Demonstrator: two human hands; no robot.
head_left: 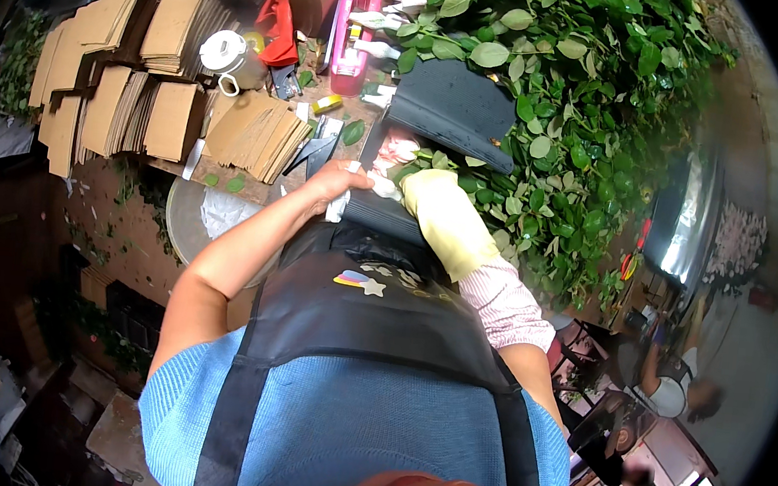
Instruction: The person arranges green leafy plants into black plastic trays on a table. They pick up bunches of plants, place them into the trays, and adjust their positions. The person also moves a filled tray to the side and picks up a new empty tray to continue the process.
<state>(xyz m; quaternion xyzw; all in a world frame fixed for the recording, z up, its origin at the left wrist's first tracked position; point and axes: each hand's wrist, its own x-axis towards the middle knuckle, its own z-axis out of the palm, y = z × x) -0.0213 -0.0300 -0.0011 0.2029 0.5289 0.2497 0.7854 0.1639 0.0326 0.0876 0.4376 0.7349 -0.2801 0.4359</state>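
My left hand (334,184) is at the near left edge of a dark ridged holder (382,216), its fingers curled in with white wrapping on some of them. What they pinch is too small to make out. Pale pink roses (396,150) lie in the holder's gap, just beyond those fingertips, with a small white piece (383,184) below them. My right hand (439,212), in a yellow glove, reaches in from the right beside the rose stems; its fingers are hidden. A dark ridged flap (453,109) stands up behind the roses.
A large heap of leafy stems (569,120) fills the right side. Stacks of cardboard pieces (254,134), a white lidded jug (231,59), a pink plastic case (352,41) and scissors (312,151) lie left. A round tub (187,224) stands below the table edge. People (666,382) are at far right.
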